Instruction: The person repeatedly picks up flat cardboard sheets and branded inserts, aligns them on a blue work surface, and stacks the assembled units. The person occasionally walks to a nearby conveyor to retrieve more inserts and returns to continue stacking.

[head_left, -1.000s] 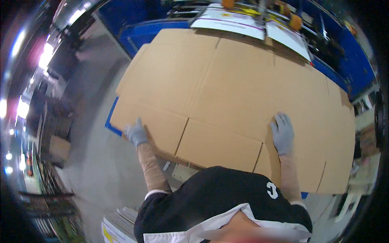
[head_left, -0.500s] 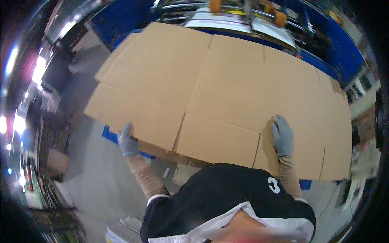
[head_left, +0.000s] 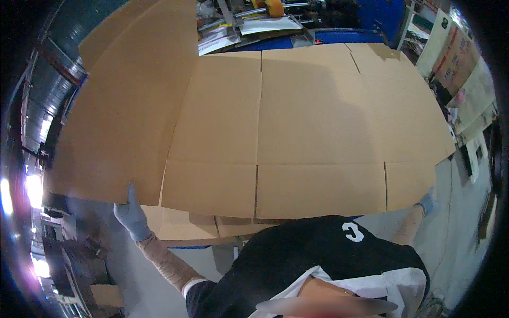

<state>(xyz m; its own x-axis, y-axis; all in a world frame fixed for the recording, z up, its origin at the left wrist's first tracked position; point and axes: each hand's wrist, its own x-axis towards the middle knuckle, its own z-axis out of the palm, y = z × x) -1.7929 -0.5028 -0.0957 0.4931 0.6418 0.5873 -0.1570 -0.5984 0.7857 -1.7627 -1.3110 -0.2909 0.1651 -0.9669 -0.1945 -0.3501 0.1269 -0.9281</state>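
A wide brown cardboard sheet (head_left: 318,116), scored and slotted like an unfolded box, stretches in front of me. Its left panel (head_left: 127,116) is bent upward along a crease. My left hand (head_left: 132,216), in a grey glove, is closed on that panel's near edge, thumb on top and fingers hidden underneath. At the near right corner, my gloved right hand (head_left: 427,203) grips the sheet's edge; its fingers are mostly hidden. Under the near edge, more cardboard (head_left: 180,225) shows.
Beyond the sheet stands a blue machine (head_left: 371,21) with metal rods, an orange roller (head_left: 274,8) and white sheets (head_left: 270,25). A printed brown carton (head_left: 457,61) is at the far right. Grey floor (head_left: 175,273) shows at the lower left.
The sheet's left part has risen and bent up, uncovering cardboard below. My left hand has moved left and down with the edge; my right hand went from flat on top to the right corner.
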